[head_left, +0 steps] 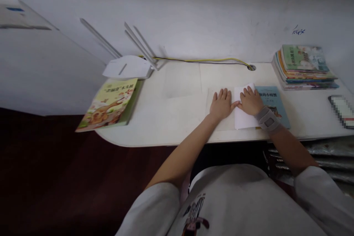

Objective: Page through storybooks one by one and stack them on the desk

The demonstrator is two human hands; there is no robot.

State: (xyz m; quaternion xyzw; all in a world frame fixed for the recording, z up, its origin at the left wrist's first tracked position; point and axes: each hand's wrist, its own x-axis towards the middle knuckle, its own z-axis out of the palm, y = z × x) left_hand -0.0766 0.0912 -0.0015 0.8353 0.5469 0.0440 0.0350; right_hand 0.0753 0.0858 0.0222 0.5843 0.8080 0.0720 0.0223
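A blue picture book (278, 99) lies on the white table, its left part covered by a folded-over white sheet (243, 122). On that sheet my right hand (251, 101) rests palm down, fingers spread a little, a grey band around the wrist. Just left of it my left hand (221, 105) lies flat with its fingers stretched out, on a clear, see-through sheet (211, 99) that shows faintly against the table. The thumbs of both hands meet at the white sheet's left edge. What lies under my palms is hidden.
At the left, a yellow-green picture book (110, 105) juts past the rounded edge of the table (155, 125), near a white router (127, 67). Yellow and black cables (199, 60) run along the wall. A stack of books (305, 68) and a phone (343, 110) are on the right.
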